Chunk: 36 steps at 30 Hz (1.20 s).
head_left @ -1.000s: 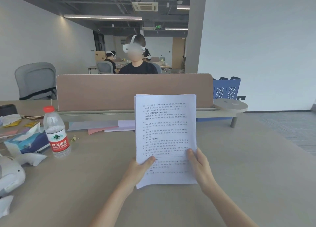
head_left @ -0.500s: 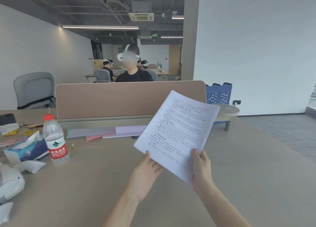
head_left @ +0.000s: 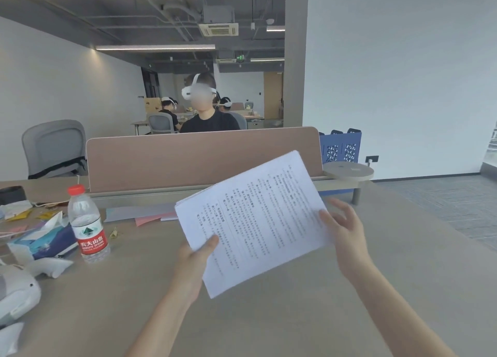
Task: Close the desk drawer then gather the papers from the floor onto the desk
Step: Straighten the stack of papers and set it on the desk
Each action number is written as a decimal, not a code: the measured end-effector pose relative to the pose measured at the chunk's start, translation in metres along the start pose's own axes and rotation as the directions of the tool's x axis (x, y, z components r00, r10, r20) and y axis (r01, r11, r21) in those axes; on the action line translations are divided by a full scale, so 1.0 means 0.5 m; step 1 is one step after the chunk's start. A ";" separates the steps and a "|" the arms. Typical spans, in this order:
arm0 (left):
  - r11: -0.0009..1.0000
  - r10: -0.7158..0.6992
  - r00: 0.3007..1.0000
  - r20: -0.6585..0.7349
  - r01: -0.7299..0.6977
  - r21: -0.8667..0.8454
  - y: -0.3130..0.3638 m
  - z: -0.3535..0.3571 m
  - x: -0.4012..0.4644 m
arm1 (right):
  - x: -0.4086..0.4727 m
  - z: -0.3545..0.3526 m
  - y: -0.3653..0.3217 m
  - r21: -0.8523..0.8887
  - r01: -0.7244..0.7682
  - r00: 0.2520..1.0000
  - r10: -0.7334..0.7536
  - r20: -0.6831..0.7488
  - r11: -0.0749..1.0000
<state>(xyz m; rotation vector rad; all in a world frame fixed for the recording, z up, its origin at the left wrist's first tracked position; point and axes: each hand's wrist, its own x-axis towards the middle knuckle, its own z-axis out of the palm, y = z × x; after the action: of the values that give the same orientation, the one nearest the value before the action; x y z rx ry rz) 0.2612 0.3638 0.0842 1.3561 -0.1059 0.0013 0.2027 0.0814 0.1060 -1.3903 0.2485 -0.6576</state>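
A stack of white printed papers (head_left: pixel 258 219) hangs above the grey desk (head_left: pixel 295 316), turned sideways so its text runs almost vertically. My left hand (head_left: pixel 195 262) pinches the stack's lower left edge, thumb on top. At the stack's right edge is my right hand (head_left: pixel 343 230); its fingers are spread and only the thumb side touches the sheets. No drawer and no floor papers are in view.
A water bottle (head_left: pixel 87 227) with a red cap, a tissue box (head_left: pixel 43 242) and a white headset (head_left: pixel 16 292) sit at the left. Coloured sheets (head_left: pixel 145 215) lie by the brown divider (head_left: pixel 204 157). A person sits behind it. The desk's right edge drops to grey carpet (head_left: pixel 443 203).
The stack has rotated clockwise from upright to nearly sideways. My right hand has slid from the bottom edge to the right edge and its fingers have spread apart.
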 end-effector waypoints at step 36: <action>0.991 -0.130 0.991 -0.031 0.131 0.036 -0.048 0.012 -0.004 | -0.002 -0.001 0.130 0.250 -0.270 0.953 0.295 -0.066 0.930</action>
<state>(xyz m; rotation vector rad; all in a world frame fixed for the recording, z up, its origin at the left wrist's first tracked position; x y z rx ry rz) 0.2605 0.3530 0.0617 1.3988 0.0069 -0.0874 0.2199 0.0838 0.0435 -1.0646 0.4294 -0.4998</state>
